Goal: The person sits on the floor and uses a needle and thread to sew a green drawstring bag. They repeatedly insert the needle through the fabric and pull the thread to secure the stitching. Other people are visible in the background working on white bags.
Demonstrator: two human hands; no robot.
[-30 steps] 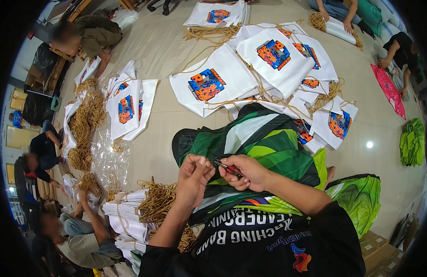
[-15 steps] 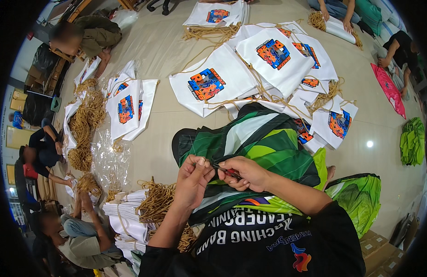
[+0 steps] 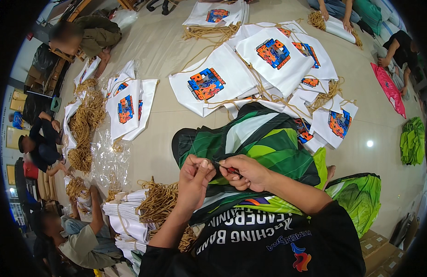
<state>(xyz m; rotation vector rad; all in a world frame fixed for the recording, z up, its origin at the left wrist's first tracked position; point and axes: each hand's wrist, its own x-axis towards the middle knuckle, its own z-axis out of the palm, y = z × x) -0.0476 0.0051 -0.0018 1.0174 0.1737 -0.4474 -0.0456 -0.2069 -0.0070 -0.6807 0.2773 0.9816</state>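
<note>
My left hand [image 3: 198, 179] has finger and thumb pinched on thin thread at the dark edge of a green, white and black patterned garment [image 3: 250, 138] in my lap. Beside it my right hand [image 3: 246, 174] is closed on small red-handled snips [image 3: 232, 171]; their tips are mostly hidden between my fingers, up against the left hand. A bright lime-green fabric piece [image 3: 354, 203] lies right of my arm.
White printed drawstring bags [image 3: 252, 74] lie ahead, others with corded bundles [image 3: 86, 124] and clear plastic at left. Corded stacks [image 3: 125, 217] sit by my left arm. Co-workers [image 3: 86, 39] sit around, some handling bundles. A pink package [image 3: 386, 87], green stack [image 3: 412, 141] and cartons [image 3: 379, 251] are at right.
My right hand has shifted slightly toward my left hand, and the snips are more hidden. The co-workers at the left have moved their arms and bodies, with a corded bundle shifted slightly.
</note>
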